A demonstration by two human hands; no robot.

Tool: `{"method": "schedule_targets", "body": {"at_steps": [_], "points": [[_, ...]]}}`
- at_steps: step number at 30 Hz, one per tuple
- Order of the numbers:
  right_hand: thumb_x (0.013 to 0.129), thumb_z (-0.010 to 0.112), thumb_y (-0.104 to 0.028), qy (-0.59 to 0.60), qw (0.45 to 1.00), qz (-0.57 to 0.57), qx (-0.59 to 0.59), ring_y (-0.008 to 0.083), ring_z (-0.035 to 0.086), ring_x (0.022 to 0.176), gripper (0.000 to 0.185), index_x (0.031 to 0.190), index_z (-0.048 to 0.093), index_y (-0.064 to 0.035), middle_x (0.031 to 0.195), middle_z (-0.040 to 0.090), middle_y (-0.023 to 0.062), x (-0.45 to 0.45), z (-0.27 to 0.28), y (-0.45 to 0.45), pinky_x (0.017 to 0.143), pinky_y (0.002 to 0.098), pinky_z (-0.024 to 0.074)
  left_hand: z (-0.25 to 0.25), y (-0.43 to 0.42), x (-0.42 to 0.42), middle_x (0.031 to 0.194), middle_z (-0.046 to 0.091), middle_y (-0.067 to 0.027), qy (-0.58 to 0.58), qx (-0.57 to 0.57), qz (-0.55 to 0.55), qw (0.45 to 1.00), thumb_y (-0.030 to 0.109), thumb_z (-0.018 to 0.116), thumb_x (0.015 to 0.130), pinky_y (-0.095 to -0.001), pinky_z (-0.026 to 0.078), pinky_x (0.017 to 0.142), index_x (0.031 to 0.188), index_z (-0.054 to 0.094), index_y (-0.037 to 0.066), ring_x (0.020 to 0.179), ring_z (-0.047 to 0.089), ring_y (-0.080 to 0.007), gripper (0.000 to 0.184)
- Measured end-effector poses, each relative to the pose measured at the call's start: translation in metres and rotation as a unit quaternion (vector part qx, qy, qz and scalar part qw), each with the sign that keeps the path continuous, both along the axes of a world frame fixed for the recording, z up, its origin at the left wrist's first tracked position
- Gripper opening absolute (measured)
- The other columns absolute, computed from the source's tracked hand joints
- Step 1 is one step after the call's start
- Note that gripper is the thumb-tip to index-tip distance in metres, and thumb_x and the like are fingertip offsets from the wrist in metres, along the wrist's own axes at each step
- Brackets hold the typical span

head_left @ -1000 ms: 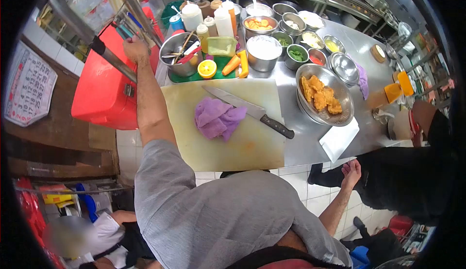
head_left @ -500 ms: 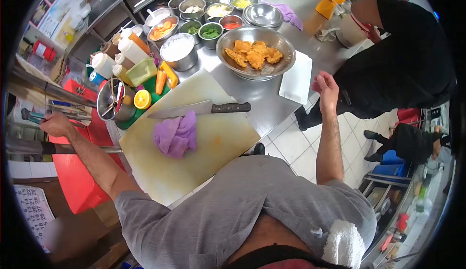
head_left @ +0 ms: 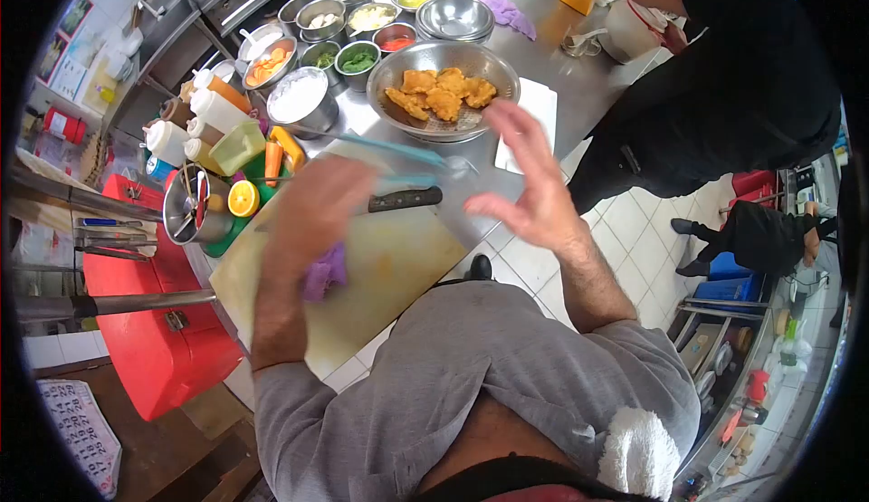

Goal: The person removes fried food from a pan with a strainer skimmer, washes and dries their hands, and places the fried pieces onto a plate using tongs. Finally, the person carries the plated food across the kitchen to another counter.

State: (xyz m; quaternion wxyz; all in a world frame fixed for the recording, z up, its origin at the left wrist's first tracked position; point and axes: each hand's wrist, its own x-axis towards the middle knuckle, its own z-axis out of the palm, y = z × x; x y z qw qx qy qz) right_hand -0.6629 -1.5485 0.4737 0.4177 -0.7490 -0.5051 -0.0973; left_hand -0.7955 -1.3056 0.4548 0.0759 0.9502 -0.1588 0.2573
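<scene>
My left hand, smeared by motion, is above the cutting board and closed on a pair of tongs. The tongs' two teal-covered arms stretch right toward my other hand; their far end is blurred. My right hand is open, thumb and fingers apart, just right of the tongs' end and not touching them. Beneath the tongs lies a knife, its blade partly hidden. A purple cloth shows partly behind my left wrist. Fried pieces rest in a perforated metal bowl beyond my hands.
Metal containers, including one of white powder, crowd the counter's back left. Squeeze bottles, a halved orange and a utensil pot stand at left. A white tray is beside the bowl. A person in black stands at right.
My left hand has come from the rack at far left to above the board, bringing the tongs. My right hand has moved left and forward, fingers spreading. The view has shifted slightly.
</scene>
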Motion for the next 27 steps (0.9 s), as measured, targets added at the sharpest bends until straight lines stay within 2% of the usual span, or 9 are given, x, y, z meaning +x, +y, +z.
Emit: {"method": "schedule_targets", "body": {"at_steps": [3, 7, 8, 11, 13, 15, 17, 19, 27], "points": [[0.067, 0.070, -0.044, 0.030, 0.976, 0.036, -0.212, 0.0329, 0.050, 0.105, 0.079, 0.129, 0.038, -0.0058, 0.112, 0.052, 0.0193, 0.008, -0.006, -0.021, 0.084, 0.0414, 0.0424, -0.017, -0.068, 0.034, 0.093, 0.058, -0.0070, 0.107, -0.034, -0.104, 0.988, 0.007, 0.056, 0.067, -0.0340, 0.043, 0.077, 0.095, 0.058, 0.005, 0.089, 0.055, -0.0223, 0.028], [0.075, 0.067, -0.030, 0.182, 0.907, 0.061, -0.375, 0.0343, 0.059, 0.085, 0.062, 0.125, 0.040, -0.0051, 0.094, 0.060, 0.0181, 0.039, -0.041, -0.053, 0.078, 0.0405, 0.0463, -0.043, -0.129, 0.076, 0.097, 0.056, -0.0047, 0.127, -0.050, -0.135, 0.981, 0.007, 0.057, 0.068, -0.0330, 0.041, 0.082, 0.096, 0.059, 0.007, 0.093, 0.052, -0.0197, 0.028], [0.077, 0.065, -0.025, 0.175, 0.932, 0.054, -0.312, 0.0346, 0.061, 0.078, 0.051, 0.120, 0.043, -0.0058, 0.080, 0.061, 0.0188, 0.050, -0.059, -0.068, 0.071, 0.0404, 0.0478, -0.048, -0.143, 0.086, 0.096, 0.055, -0.0034, 0.061, -0.045, -0.111, 0.991, 0.011, 0.057, 0.071, -0.0326, 0.040, 0.083, 0.098, 0.058, 0.007, 0.094, 0.052, -0.0188, 0.027], [0.078, 0.063, -0.023, 0.262, 0.931, -0.020, -0.252, 0.0335, 0.061, 0.079, 0.050, 0.120, 0.042, -0.0048, 0.083, 0.061, 0.0185, 0.085, -0.084, -0.118, 0.072, 0.0397, 0.0477, -0.076, -0.178, 0.105, 0.099, 0.054, -0.0036, -0.077, -0.080, -0.057, 0.992, 0.013, 0.056, 0.077, -0.0368, 0.038, 0.085, 0.099, 0.057, 0.007, 0.095, 0.050, -0.0194, 0.023], [0.080, 0.061, -0.021, 0.277, 0.950, -0.062, -0.131, 0.0218, 0.060, 0.065, 0.047, 0.119, 0.043, -0.0025, 0.077, 0.060, 0.0111, 0.115, -0.121, -0.157, 0.059, 0.0312, 0.0474, -0.117, -0.189, 0.107, 0.103, 0.053, -0.0070, -0.068, -0.318, 0.075, 0.943, 0.010, 0.059, 0.075, -0.0419, 0.037, 0.087, 0.097, 0.059, 0.007, 0.097, 0.049, -0.0241, 0.022], [0.080, 0.059, -0.018, 0.493, 0.863, -0.103, -0.029, 0.0109, 0.052, 0.053, 0.043, 0.117, 0.043, -0.0017, 0.068, 0.054, 0.0042, 0.137, -0.125, -0.178, 0.046, 0.0236, 0.0404, -0.144, -0.178, 0.113, 0.103, 0.053, -0.0084, -0.016, -0.280, 0.179, 0.943, 0.013, 0.059, 0.076, -0.0426, 0.037, 0.087, 0.097, 0.059, 0.007, 0.097, 0.049, -0.0255, 0.022], [0.079, 0.057, -0.014, 0.520, 0.841, -0.148, 0.026, 0.0051, 0.043, 0.047, 0.038, 0.112, 0.044, -0.0011, 0.065, 0.048, -0.0001, 0.157, -0.141, -0.181, 0.041, 0.0195, 0.0334, -0.161, -0.164, 0.110, 0.104, 0.053, -0.0098, 0.041, -0.242, 0.283, 0.927, 0.015, 0.058, 0.076, -0.0434, 0.036, 0.088, 0.096, 0.059, 0.007, 0.097, 0.049, -0.0269, 0.022], [0.077, 0.058, -0.011, 0.535, 0.832, -0.139, 0.044, 0.0079, 0.045, 0.047, 0.032, 0.104, 0.044, 0.0000, 0.067, 0.050, 0.0020, 0.174, -0.169, -0.171, 0.041, 0.0215, 0.0355, -0.170, -0.149, 0.110, 0.099, 0.053, -0.0106, 0.142, -0.086, 0.324, 0.931, 0.014, 0.054, 0.077, -0.0425, 0.034, 0.089, 0.094, 0.058, 0.006, 0.098, 0.049, -0.0277, 0.020], [0.072, 0.063, -0.010, 0.591, 0.787, -0.179, 0.014, 0.0131, 0.051, 0.047, 0.035, 0.097, 0.040, -0.0006, 0.070, 0.050, 0.0066, 0.177, -0.217, -0.110, 0.035, 0.0250, 0.0366, -0.171, -0.149, 0.046, 0.095, 0.052, -0.0083, 0.209, -0.048, 0.332, 0.919, 0.006, 0.053, 0.072, -0.0457, 0.029, 0.094, 0.092, 0.057, 0.008, 0.097, 0.050, -0.0250, 0.021]]}}
